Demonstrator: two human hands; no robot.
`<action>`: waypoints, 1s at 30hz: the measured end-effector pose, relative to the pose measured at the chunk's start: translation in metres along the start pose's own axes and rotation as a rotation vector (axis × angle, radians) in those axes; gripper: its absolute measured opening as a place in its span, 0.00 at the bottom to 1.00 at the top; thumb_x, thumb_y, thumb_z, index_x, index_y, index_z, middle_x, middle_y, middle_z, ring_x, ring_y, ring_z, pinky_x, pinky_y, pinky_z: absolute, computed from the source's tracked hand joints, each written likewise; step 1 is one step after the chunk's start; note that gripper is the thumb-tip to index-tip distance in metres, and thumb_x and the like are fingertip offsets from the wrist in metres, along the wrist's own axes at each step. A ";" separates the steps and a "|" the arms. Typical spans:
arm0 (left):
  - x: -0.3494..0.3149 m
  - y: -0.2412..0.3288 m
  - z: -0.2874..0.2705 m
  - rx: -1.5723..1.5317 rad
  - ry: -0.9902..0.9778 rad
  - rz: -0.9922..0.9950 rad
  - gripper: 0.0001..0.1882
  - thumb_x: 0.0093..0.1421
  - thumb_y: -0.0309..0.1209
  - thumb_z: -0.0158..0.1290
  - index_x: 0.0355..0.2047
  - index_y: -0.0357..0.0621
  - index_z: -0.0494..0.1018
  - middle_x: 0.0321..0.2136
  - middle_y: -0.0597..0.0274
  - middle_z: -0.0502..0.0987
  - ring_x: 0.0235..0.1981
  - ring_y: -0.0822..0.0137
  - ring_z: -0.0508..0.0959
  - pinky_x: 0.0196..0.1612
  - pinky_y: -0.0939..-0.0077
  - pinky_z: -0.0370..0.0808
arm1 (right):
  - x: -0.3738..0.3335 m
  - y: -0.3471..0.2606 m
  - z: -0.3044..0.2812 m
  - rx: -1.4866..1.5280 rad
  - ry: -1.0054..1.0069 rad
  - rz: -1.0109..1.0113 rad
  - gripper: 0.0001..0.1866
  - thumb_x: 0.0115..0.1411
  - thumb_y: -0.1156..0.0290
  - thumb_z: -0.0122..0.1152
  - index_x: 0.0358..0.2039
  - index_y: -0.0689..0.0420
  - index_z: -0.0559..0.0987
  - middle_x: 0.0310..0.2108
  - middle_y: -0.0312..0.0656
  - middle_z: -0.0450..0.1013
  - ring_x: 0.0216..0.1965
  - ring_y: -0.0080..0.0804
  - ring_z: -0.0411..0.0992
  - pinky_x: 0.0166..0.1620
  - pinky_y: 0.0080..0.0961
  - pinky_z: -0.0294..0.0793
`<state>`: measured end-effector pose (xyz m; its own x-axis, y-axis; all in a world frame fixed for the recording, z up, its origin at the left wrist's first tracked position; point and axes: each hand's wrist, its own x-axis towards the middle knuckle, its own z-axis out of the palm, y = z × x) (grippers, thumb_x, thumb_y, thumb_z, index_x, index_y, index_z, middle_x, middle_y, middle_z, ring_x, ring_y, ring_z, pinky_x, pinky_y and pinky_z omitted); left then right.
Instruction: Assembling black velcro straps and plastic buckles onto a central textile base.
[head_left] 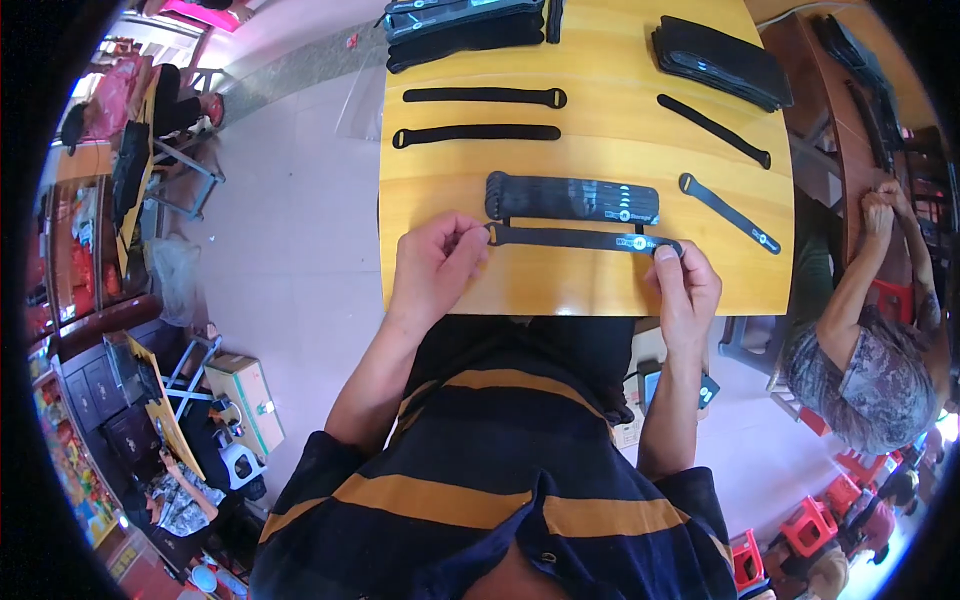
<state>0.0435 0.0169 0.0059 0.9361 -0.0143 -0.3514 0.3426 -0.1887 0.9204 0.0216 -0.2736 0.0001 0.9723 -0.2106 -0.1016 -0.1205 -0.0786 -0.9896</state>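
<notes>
Between my two hands a black strap (570,238) with a white print and a slotted loop end is stretched level above the table's near part. My left hand (445,255) pinches its loop end; my right hand (686,285) grips the other, rounded end between thumb and fingers. Just beyond it lies a fanned stack of the same straps (570,197), loop ends to the left. Further off, two single straps (480,97) lie one below the other at the left. Two more lie slanted at the right, a plain strap (714,131) and a printed strap (730,213).
The yellow table (600,285) reaches from my lap outward. At its far edge stand a pile of packed straps (465,35) and a black strap bundle (720,62). A person (865,350) sits at a brown table on the right. A carton (245,400) stands on the left floor.
</notes>
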 end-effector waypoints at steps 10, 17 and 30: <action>0.022 -0.004 0.006 0.319 0.130 0.158 0.07 0.65 0.27 0.58 0.30 0.37 0.77 0.17 0.73 0.72 0.20 0.83 0.68 0.23 0.84 0.64 | 0.023 0.006 0.001 -0.198 0.053 -0.033 0.09 0.66 0.73 0.64 0.28 0.61 0.79 0.20 0.22 0.65 0.23 0.08 0.57 0.25 0.11 0.54; 0.030 -0.001 0.006 0.363 0.127 0.126 0.09 0.64 0.27 0.60 0.26 0.37 0.77 0.16 0.74 0.71 0.19 0.84 0.66 0.21 0.84 0.63 | 0.029 0.012 -0.001 -0.218 0.027 0.034 0.09 0.66 0.72 0.64 0.28 0.61 0.79 0.19 0.22 0.65 0.22 0.08 0.57 0.25 0.12 0.55; 0.033 0.001 0.007 0.353 0.140 0.073 0.08 0.60 0.26 0.61 0.25 0.38 0.77 0.14 0.65 0.74 0.15 0.80 0.69 0.19 0.79 0.64 | 0.031 0.009 0.002 -0.290 0.046 0.055 0.09 0.65 0.72 0.64 0.29 0.62 0.80 0.18 0.26 0.66 0.22 0.11 0.59 0.25 0.15 0.59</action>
<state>0.0738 0.0095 -0.0059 0.9672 0.0896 -0.2375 0.2489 -0.5188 0.8178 0.0514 -0.2791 -0.0123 0.9535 -0.2657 -0.1426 -0.2310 -0.3399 -0.9116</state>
